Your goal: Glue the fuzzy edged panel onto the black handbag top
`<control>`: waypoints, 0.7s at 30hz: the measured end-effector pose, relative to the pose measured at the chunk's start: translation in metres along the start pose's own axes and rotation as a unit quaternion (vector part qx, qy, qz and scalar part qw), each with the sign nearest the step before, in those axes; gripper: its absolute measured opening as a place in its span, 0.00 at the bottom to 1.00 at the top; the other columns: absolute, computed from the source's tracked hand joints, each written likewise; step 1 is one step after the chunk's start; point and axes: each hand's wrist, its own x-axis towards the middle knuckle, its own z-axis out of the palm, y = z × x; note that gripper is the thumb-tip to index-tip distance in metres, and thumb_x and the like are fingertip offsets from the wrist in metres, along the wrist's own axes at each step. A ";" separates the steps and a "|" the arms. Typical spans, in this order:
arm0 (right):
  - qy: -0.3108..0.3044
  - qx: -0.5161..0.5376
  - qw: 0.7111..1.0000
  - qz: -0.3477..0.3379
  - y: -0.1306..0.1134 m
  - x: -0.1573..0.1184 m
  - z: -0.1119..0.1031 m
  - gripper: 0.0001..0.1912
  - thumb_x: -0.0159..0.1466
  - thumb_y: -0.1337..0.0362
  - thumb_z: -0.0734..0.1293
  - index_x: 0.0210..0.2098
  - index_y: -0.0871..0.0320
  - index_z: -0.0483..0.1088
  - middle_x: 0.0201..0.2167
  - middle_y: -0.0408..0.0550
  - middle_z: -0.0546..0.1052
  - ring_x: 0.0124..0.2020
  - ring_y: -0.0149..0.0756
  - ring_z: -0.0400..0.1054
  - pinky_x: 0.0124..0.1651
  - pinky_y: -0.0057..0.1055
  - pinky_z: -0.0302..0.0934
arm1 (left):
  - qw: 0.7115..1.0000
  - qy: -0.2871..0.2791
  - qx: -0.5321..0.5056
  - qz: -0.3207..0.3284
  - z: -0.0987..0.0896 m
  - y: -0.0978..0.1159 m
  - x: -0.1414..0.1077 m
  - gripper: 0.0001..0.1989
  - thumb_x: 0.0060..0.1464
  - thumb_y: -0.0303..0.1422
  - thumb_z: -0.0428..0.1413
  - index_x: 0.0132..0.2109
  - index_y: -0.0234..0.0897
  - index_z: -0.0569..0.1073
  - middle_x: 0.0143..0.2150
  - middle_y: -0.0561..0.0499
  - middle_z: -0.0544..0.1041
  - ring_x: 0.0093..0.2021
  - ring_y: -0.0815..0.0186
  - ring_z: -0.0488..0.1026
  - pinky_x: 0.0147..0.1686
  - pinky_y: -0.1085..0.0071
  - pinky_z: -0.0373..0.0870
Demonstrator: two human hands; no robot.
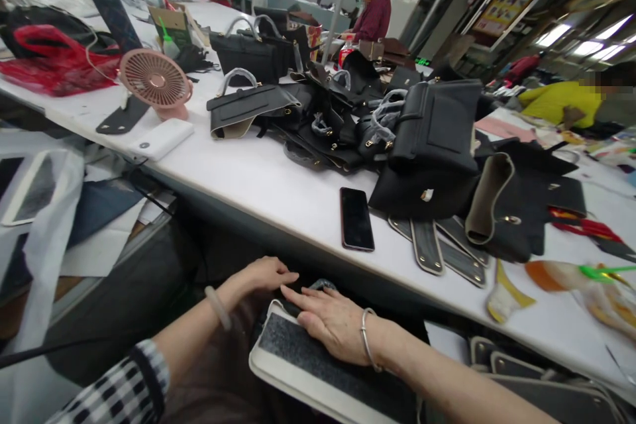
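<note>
A flat piece with a pale edge and a dark grey fuzzy surface (298,348) lies across my lap, below the table edge. My right hand (330,321) rests on its upper end with the fingers stretched out and a silver bangle at the wrist. Just left of it my left hand (268,275) reaches past the piece's far end, thumb and fingers near the right fingertips. What lies under the left fingers is hidden. A dark part with a plastic-wrapped handle (322,285) shows behind my right hand.
On the white table (243,192) lie a phone (356,218), a pink fan (156,79), a white power bank (163,139), piled black bags (432,132), straps (427,248) and a glue bottle (556,276). Other people sit farther back. More dark pieces (546,391) lie at lower right.
</note>
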 end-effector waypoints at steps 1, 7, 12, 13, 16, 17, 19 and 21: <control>-0.004 0.011 1.000 0.006 0.002 -0.006 0.000 0.27 0.73 0.55 0.47 0.69 0.50 0.43 0.67 0.51 0.54 0.67 0.49 0.48 0.65 0.56 0.41 | 1.000 -0.005 0.008 0.012 -0.008 0.010 -0.008 0.23 0.56 0.51 0.51 0.30 0.35 0.77 0.23 0.54 0.72 0.31 0.65 0.70 0.34 0.73 0.63; -0.003 0.038 0.998 0.058 0.017 -0.048 -0.001 0.26 0.72 0.53 0.48 0.68 0.44 0.44 0.65 0.48 0.59 0.63 0.51 0.57 0.62 0.52 0.49 | 0.987 -0.132 0.056 0.066 -0.026 0.067 -0.054 0.20 0.49 0.48 0.57 0.35 0.35 0.82 0.22 0.56 0.71 0.25 0.69 0.63 0.26 0.76 0.60; -0.012 0.058 0.991 0.119 0.031 -0.088 0.000 0.25 0.72 0.52 0.49 0.67 0.40 0.48 0.64 0.47 0.61 0.62 0.54 0.58 0.63 0.57 0.46 | 0.981 -0.124 0.130 0.077 -0.022 0.086 -0.062 0.12 0.47 0.39 0.57 0.33 0.38 0.82 0.20 0.56 0.71 0.23 0.69 0.63 0.23 0.76 0.58; -0.012 0.061 0.990 0.127 0.033 -0.095 -0.001 0.24 0.72 0.52 0.49 0.67 0.41 0.49 0.64 0.47 0.61 0.61 0.54 0.59 0.63 0.58 0.44 | 0.978 -0.121 0.146 0.082 -0.021 0.087 -0.061 0.12 0.47 0.38 0.57 0.33 0.38 0.83 0.20 0.56 0.71 0.23 0.69 0.64 0.23 0.75 0.58; -0.006 0.062 0.988 0.141 0.034 -0.103 -0.002 0.24 0.71 0.54 0.50 0.66 0.41 0.51 0.63 0.47 0.62 0.61 0.54 0.59 0.64 0.60 0.41 | 0.970 -0.118 0.189 0.098 -0.022 0.089 -0.058 0.11 0.47 0.39 0.57 0.32 0.40 0.83 0.18 0.55 0.71 0.22 0.68 0.64 0.23 0.74 0.57; -0.005 0.059 0.988 0.140 0.033 -0.102 -0.002 0.24 0.72 0.54 0.50 0.66 0.41 0.51 0.63 0.47 0.63 0.61 0.55 0.59 0.63 0.60 0.42 | 0.967 -0.118 0.199 0.103 -0.022 0.089 -0.057 0.11 0.48 0.39 0.57 0.32 0.40 0.83 0.18 0.55 0.71 0.22 0.68 0.64 0.23 0.73 0.57; -0.005 0.048 0.990 0.132 0.030 -0.095 -0.003 0.24 0.72 0.53 0.50 0.66 0.41 0.51 0.62 0.48 0.64 0.60 0.55 0.61 0.63 0.60 0.44 | 0.963 -0.121 0.216 0.109 -0.022 0.090 -0.055 0.12 0.48 0.40 0.57 0.33 0.41 0.83 0.19 0.55 0.72 0.22 0.68 0.65 0.24 0.73 0.58; -0.008 0.036 0.992 0.124 0.025 -0.084 -0.003 0.25 0.72 0.52 0.49 0.67 0.41 0.50 0.62 0.50 0.64 0.59 0.54 0.62 0.62 0.60 0.46 | 0.959 -0.126 0.230 0.111 -0.021 0.090 -0.053 0.12 0.49 0.42 0.57 0.33 0.42 0.83 0.20 0.55 0.73 0.23 0.67 0.66 0.25 0.73 0.59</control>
